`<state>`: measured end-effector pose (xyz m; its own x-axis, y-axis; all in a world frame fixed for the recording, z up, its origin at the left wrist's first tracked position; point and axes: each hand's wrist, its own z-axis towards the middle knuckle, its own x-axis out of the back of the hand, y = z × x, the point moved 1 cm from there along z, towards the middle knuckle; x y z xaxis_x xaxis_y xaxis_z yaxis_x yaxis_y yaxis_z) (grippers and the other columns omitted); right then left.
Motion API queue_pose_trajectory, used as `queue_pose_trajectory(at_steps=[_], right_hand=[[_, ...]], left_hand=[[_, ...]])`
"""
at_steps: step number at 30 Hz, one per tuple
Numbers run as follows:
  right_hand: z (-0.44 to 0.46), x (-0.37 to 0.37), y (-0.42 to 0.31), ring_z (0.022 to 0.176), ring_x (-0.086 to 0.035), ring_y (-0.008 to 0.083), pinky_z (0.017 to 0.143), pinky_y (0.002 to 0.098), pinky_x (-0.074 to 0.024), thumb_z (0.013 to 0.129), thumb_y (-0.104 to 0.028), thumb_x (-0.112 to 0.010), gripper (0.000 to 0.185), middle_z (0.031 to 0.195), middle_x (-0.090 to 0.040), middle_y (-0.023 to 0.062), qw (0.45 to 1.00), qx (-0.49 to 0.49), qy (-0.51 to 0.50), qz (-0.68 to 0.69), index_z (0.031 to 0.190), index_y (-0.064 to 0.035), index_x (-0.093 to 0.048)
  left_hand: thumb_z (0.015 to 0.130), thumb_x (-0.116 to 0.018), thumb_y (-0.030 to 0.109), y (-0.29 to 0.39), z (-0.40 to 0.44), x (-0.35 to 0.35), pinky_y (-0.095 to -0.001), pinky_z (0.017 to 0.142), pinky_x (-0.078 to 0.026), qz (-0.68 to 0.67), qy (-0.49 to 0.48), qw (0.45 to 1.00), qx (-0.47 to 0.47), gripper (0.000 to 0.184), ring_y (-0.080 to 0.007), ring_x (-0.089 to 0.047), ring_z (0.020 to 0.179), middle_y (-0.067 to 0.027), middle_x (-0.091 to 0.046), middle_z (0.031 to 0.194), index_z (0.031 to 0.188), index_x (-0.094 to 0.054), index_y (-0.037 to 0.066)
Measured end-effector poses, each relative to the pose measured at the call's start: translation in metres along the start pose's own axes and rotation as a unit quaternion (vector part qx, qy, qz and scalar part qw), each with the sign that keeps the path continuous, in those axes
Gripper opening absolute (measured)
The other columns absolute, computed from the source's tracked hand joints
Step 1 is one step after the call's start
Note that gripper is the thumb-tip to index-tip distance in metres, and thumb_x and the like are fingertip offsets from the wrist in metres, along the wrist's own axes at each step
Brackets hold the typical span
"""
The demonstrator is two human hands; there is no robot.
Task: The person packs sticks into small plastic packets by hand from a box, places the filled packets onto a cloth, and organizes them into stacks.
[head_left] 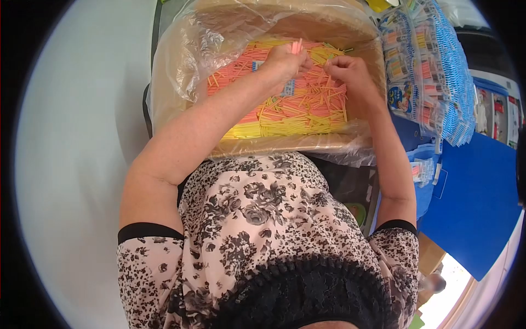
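Note:
My left hand [285, 61] is closed around a few thin pink sticks [296, 47], whose ends stick up past the fingers. Just to its right, my right hand [350, 72] has thumb and forefinger pinched together; whatever is between them is too small to make out. Both hands are over a cardboard box [307, 143] with a clear plastic liner [178, 60]. Inside lies a thick layer of loose pink and yellow sticks [298, 109]. Small printed blue-and-white packets [287, 88] rest among them, one partly hidden by the left wrist.
Strips of clear, blue-edged packets [430, 66] holding coloured sticks hang at the box's right side. Below them are a blue panel [471, 203] and a small packet [423, 171] on blue material. A pale wall or surface [76, 164] fills the left.

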<state>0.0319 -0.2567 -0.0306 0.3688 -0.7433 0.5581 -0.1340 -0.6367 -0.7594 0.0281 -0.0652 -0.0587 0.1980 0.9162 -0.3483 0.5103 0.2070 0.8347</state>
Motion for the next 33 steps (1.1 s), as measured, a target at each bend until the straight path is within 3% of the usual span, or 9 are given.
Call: queue_pose_trajectory(at_steps=[4, 8, 11, 16, 24, 26, 29, 31, 33], right_hand=[[-0.011, -0.003, -0.027, 0.062, -0.053, 0.0051, 0.058, 0.0216, -0.0450, 0.085, -0.020, -0.067, 0.015, 0.072, -0.062, -0.0036, 0.980, -0.026, -0.027, 0.193, 0.090, -0.0053, -0.069], [-0.008, -0.010, -0.031, 0.071, -0.056, 0.0100, 0.062, 0.0245, -0.0471, 0.079, -0.017, -0.071, 0.025, 0.080, -0.062, -0.0005, 0.993, 0.021, -0.015, 0.115, 0.096, 0.0009, -0.065], [-0.015, -0.012, -0.038, 0.089, -0.060, 0.0156, 0.073, 0.0256, -0.0488, 0.076, -0.017, -0.075, 0.044, 0.106, -0.062, 0.0062, 0.966, 0.235, 0.107, 0.004, 0.115, -0.0028, -0.059], [-0.023, -0.025, -0.049, 0.103, -0.056, 0.0218, 0.083, 0.0290, -0.0467, 0.068, -0.016, -0.079, 0.061, 0.117, -0.056, 0.0104, 0.925, 0.323, 0.119, -0.160, 0.121, -0.0015, -0.053], [-0.013, -0.021, -0.044, 0.092, -0.062, 0.0268, 0.074, 0.0342, -0.0494, 0.070, -0.021, -0.078, 0.045, 0.105, -0.062, 0.0143, 0.923, 0.361, 0.074, -0.108, 0.107, -0.0037, -0.058], [-0.017, -0.021, -0.053, 0.080, -0.063, 0.0283, 0.068, 0.0351, -0.0497, 0.075, -0.025, -0.074, 0.034, 0.092, -0.064, 0.0136, 0.970, 0.212, 0.094, -0.071, 0.098, -0.0031, -0.060], [-0.010, -0.036, -0.048, 0.069, -0.062, 0.0262, 0.063, 0.0348, -0.0492, 0.080, -0.027, -0.069, 0.028, 0.078, -0.064, 0.0115, 0.970, 0.185, 0.143, -0.063, 0.089, -0.0021, -0.061], [-0.002, -0.046, -0.043, 0.059, -0.060, 0.0207, 0.057, 0.0332, -0.0477, 0.084, -0.029, -0.063, 0.029, 0.063, -0.060, 0.0080, 0.930, 0.284, 0.208, -0.104, 0.081, -0.0009, -0.061], [-0.003, -0.046, -0.042, 0.057, -0.057, 0.0170, 0.055, 0.0321, -0.0461, 0.085, -0.028, -0.063, 0.029, 0.061, -0.058, 0.0060, 0.950, 0.242, 0.197, -0.005, 0.078, -0.0004, -0.060]], left_hand=[[0.097, -0.047, 0.020, 0.002, -0.013, -0.006, -0.0350, 0.076, -0.054, -0.043, -0.082, 0.995, 0.040, 0.022, -0.0183, -0.061, 0.087, -0.0094, -0.062, 0.093, 0.107, -0.055, 0.002], [0.096, -0.050, 0.018, -0.004, -0.004, 0.001, -0.0369, 0.078, -0.055, -0.101, -0.144, 0.983, 0.046, 0.019, -0.0178, -0.061, 0.089, -0.0081, -0.061, 0.097, 0.107, -0.055, 0.004], [0.095, -0.050, 0.016, 0.001, -0.008, 0.000, -0.0375, 0.079, -0.055, -0.110, -0.156, 0.981, 0.042, 0.017, -0.0173, -0.061, 0.090, -0.0073, -0.061, 0.098, 0.107, -0.055, 0.005], [0.095, -0.050, 0.014, 0.000, -0.007, -0.010, -0.0345, 0.076, -0.055, -0.146, -0.192, 0.970, 0.026, 0.014, -0.0156, -0.060, 0.086, -0.0060, -0.059, 0.096, 0.106, -0.056, 0.008], [0.087, -0.057, 0.011, 0.006, -0.006, -0.011, -0.0260, 0.055, -0.047, -0.025, -0.191, 0.981, 0.018, 0.022, -0.0126, -0.058, 0.066, -0.0025, -0.058, 0.081, 0.109, -0.052, 0.005], [0.085, -0.058, 0.009, 0.007, -0.011, -0.012, -0.0244, 0.048, -0.044, 0.030, -0.192, 0.980, 0.036, 0.024, -0.0115, -0.056, 0.058, -0.0016, -0.057, 0.076, 0.108, -0.053, 0.005], [0.075, -0.062, 0.006, 0.013, -0.019, -0.015, -0.0228, 0.039, -0.031, 0.124, -0.162, 0.978, -0.040, 0.024, -0.0091, -0.042, 0.044, 0.0009, -0.050, 0.063, 0.098, -0.056, 0.005], [0.074, -0.065, 0.007, 0.014, -0.019, -0.014, -0.0230, 0.040, -0.033, 0.154, -0.167, 0.970, -0.090, 0.022, -0.0090, -0.043, 0.046, 0.0009, -0.050, 0.065, 0.095, -0.057, 0.006], [0.072, -0.070, 0.008, 0.015, -0.018, -0.011, -0.0235, 0.044, -0.036, 0.196, -0.171, 0.946, -0.192, 0.020, -0.0088, -0.044, 0.051, 0.0009, -0.050, 0.068, 0.088, -0.059, 0.007]])
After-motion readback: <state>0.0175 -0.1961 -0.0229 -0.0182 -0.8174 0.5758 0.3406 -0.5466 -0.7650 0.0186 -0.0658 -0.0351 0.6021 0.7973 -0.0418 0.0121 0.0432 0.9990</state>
